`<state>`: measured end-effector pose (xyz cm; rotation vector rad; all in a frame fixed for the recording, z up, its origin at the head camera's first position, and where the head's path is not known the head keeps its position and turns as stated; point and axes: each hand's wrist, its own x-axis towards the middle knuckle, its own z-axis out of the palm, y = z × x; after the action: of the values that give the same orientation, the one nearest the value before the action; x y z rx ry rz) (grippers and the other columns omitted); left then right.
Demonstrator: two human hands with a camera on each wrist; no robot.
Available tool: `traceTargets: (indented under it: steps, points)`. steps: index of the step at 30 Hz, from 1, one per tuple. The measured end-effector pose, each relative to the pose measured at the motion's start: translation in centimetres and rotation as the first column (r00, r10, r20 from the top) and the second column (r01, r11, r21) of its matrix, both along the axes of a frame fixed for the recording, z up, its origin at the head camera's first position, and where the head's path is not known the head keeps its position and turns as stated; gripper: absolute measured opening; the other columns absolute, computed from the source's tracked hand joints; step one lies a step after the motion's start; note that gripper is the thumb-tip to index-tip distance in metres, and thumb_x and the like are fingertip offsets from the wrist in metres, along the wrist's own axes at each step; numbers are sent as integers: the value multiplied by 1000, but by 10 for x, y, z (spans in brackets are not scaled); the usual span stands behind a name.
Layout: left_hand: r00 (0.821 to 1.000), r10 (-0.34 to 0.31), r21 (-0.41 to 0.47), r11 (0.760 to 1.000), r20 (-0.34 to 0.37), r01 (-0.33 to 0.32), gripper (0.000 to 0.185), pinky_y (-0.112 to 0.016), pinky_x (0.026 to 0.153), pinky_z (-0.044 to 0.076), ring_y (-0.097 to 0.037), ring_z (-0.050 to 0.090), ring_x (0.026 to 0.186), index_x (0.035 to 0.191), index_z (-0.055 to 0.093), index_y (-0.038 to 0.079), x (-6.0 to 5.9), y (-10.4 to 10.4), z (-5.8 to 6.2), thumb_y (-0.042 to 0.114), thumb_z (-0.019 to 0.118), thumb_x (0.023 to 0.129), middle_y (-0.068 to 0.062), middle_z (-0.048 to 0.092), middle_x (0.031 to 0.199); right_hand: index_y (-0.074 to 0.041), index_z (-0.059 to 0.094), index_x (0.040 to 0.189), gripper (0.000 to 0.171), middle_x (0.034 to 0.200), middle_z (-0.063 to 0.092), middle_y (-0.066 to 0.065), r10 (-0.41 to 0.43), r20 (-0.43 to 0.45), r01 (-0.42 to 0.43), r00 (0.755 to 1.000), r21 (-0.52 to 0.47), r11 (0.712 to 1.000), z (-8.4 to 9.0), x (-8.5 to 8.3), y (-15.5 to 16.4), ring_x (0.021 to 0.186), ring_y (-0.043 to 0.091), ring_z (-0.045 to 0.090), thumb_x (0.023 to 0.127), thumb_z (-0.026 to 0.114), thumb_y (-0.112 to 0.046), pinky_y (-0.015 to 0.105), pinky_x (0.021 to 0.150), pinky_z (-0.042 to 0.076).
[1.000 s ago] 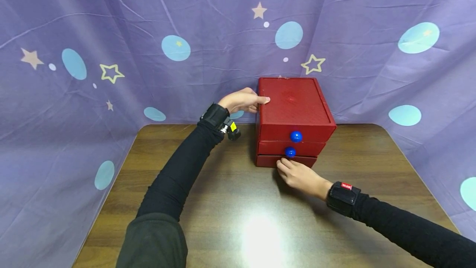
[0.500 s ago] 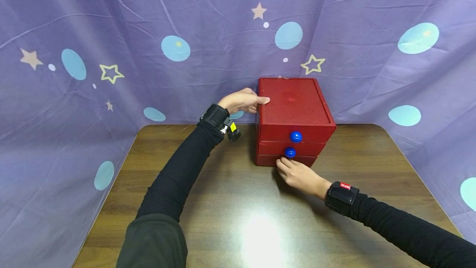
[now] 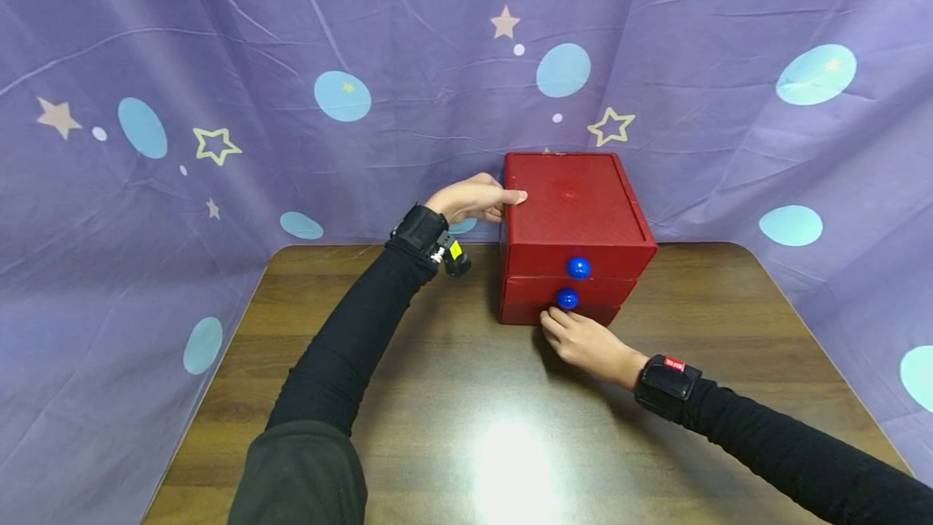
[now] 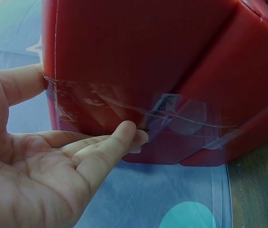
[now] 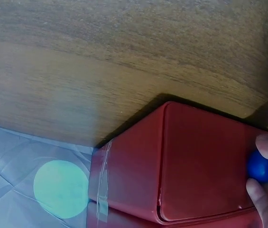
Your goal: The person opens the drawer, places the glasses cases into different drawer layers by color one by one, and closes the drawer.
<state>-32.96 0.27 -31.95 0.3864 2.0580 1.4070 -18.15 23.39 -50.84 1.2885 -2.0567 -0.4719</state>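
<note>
A red drawer box [image 3: 576,201] with stacked drawers stands at the back of the table. My left hand [image 3: 477,197] holds its left side, thumb over the top edge; the left wrist view shows the fingers [image 4: 107,149] against the side wall, by strips of clear tape [image 4: 171,111]. Low at the front, my right hand [image 3: 583,347] pinches the blue knob [image 5: 262,166] of the bottom drawer [image 5: 207,161] between thumb and fingers. That drawer's front sits close against the box frame. Two more blue knobs, an upper one [image 3: 579,268] and a middle one [image 3: 567,298], show above the hand.
The box rests on a brown wooden table [image 3: 408,395] with a bright light reflection near its front. Behind it hangs a purple curtain [image 3: 408,23] with stars and blue ovals. A wrist-worn camera [image 3: 457,264] sits beside the left forearm.
The bottom drawer has slid slightly inward, and the dark gap above its front has closed. The right hand has moved very slightly with it; the left hand keeps its place on the box.
</note>
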Motion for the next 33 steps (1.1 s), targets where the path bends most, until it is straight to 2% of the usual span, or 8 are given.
traceTargets:
  steps: [4,8,12,15,19,21,25,33]
  points:
    - [1000,2,1,1000,2,-2,29,-41,111,48,-24,66,110,76,57,6,2,0,1,22,65,99,-3,65,91,0,72,95,45,105,62,15,-8,-4,8,1000,-7,1000,2,1,0,96,27,56,102,28,4,31,78,52]
    - [1000,1,-6,1000,5,-1,28,-41,111,47,-22,65,107,79,58,6,3,1,2,23,64,100,-3,65,93,-1,73,96,62,106,63,14,-6,-8,6,1000,-14,1000,3,2,-1,96,26,56,107,12,5,30,79,53]
    - [1000,4,4,1000,11,-4,25,-39,111,48,-25,65,113,82,58,5,4,1,3,22,64,100,-4,64,96,-1,73,97,66,107,64,14,-8,-19,7,1000,-18,1000,3,3,-1,97,26,57,107,8,5,30,79,53]
    - [1000,4,7,1000,18,-4,24,-40,111,47,-28,64,119,86,59,4,5,2,4,22,63,101,-6,65,100,0,72,96,46,106,64,14,-11,-24,10,1000,-24,1000,2,4,0,96,26,56,103,27,6,30,79,53]
    - [1000,1,-14,1000,27,-1,22,-38,112,47,-28,62,126,95,63,2,7,4,5,23,60,102,-8,66,107,0,71,93,29,103,62,14,-20,-20,20,1000,-34,999,2,5,-1,94,26,55,94,42,1,30,76,51]
    - [999,4,-21,1000,35,-4,22,-38,113,46,-28,62,127,99,63,1,8,5,6,22,60,103,-7,65,107,-1,71,91,28,102,61,13,-26,0,26,1000,-40,999,2,7,-2,94,27,55,92,44,1,31,74,51]
    - [999,18,-31,999,41,-16,21,-38,112,47,-27,62,125,99,62,1,7,5,6,22,59,103,-6,64,102,-1,72,91,15,99,58,12,-51,30,52,998,-42,998,5,8,-6,91,27,54,83,59,0,32,72,49]
    - [999,22,-43,999,39,-21,34,-40,114,45,-29,61,129,119,62,-6,5,6,3,24,60,103,-9,65,110,-3,73,86,14,93,55,10,-111,48,114,993,-54,992,8,14,-14,88,25,53,82,59,-2,31,71,50]
